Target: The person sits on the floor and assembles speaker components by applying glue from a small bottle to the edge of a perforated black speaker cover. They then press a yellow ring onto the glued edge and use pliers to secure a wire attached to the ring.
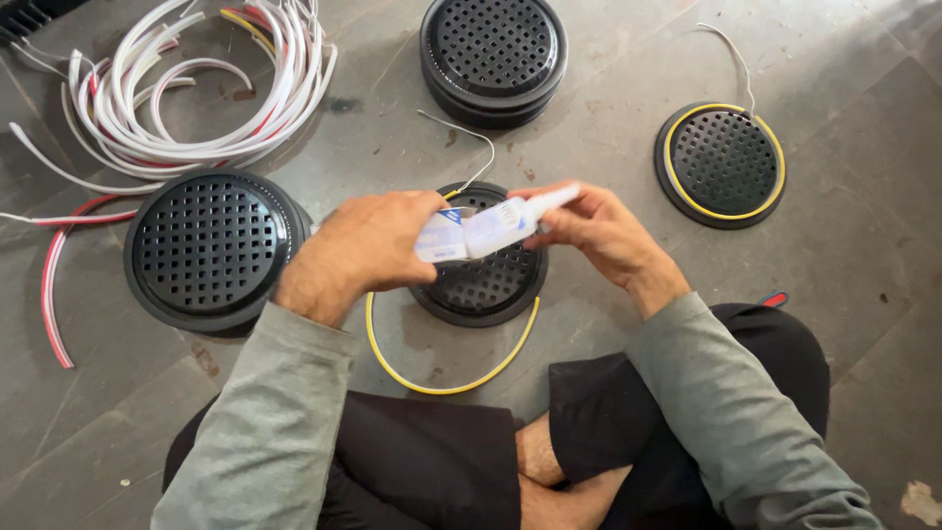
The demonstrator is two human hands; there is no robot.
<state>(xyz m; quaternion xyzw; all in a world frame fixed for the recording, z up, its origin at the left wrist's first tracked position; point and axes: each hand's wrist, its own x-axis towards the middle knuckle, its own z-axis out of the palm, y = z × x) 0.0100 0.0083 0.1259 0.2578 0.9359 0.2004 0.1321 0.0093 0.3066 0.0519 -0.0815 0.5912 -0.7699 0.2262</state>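
over the middle of the floor (pixel 863 245), the left hand (pixel 363 250) is closed around a white glue tube (pixel 481 233) while the right hand (pixel 599 231) pinches its nozzle; squeezing could drip glue onto the black grille (pixel 486 285) or loose yellow strip (pixel 442 383) below.

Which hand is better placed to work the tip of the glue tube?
Right, probably. The right hand already pinches the glue tube at its nozzle end, while the left hand wraps the tube's body above the black grille.
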